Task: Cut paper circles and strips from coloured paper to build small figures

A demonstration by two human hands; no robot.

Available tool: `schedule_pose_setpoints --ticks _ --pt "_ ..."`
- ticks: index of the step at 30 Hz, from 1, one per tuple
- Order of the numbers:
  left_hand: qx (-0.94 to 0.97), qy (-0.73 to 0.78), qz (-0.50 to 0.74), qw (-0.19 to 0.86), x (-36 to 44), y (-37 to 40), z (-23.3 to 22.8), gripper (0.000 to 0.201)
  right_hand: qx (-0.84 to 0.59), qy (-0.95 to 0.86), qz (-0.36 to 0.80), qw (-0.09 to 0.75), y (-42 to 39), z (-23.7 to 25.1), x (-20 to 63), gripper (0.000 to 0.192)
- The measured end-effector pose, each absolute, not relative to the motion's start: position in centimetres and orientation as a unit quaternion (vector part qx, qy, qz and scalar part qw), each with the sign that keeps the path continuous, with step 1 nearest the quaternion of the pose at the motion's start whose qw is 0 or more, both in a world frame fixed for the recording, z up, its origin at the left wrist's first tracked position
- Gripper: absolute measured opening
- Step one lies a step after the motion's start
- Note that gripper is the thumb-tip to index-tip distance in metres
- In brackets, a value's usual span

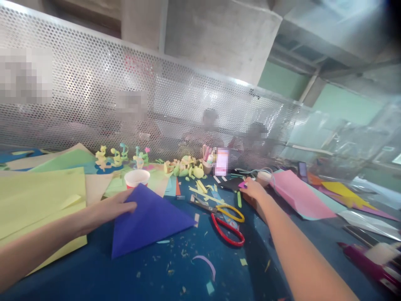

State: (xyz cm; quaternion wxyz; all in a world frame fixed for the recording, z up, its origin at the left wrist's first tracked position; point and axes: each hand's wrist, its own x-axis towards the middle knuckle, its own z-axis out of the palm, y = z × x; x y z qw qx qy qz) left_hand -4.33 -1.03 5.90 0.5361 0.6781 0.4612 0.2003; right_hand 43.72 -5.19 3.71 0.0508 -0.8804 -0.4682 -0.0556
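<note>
My left hand is closed on a dark blue sheet of paper folded to a triangle. The thumb lies on its face and the other fingers are hidden behind it. Over a pile of scraps on the right, my right hand is closed at a small magenta piece, too small to name. Beneath that hand lies a black flat piece. Between my hands rest scissors with one yellow and one red handle, blades pointing left. Behind the blue paper stands a white paper cup.
Yellow paper sheets cover the left side. Small paper figures stand at the back, beside yellow-green paper pieces. Pink paper and a magenta glue gun lie right. A perforated metal screen borders the table; blurred people are behind it.
</note>
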Motion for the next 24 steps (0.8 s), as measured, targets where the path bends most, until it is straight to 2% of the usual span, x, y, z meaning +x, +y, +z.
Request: schedule_pose_setpoints --ticks 2,4,8,16,24 --pt "0.684 0.467 0.209 0.521 -4.6 -0.7 5.5 0.065 -0.878 -0.473 -0.06 0.048 -5.1 3.1 44.0 0.029" --pt "0.697 0.462 0.204 0.508 -5.0 -0.6 5.6 0.07 -0.873 -0.482 -0.064 0.049 -5.1 2.8 44.3 0.029" --pt "0.736 0.423 0.161 0.503 -5.8 -0.5 6.3 0.069 -0.858 -0.508 -0.057 0.058 -5.8 2.6 45.1 0.029" --pt "0.788 0.437 0.129 0.414 -6.1 0.8 5.0 0.07 -0.842 -0.533 -0.021 0.082 -6.4 2.2 45.5 0.028" --pt "0.789 0.435 0.136 0.412 -6.5 1.3 4.4 0.068 -0.836 -0.541 -0.025 0.088 -6.6 3.4 45.1 0.028"
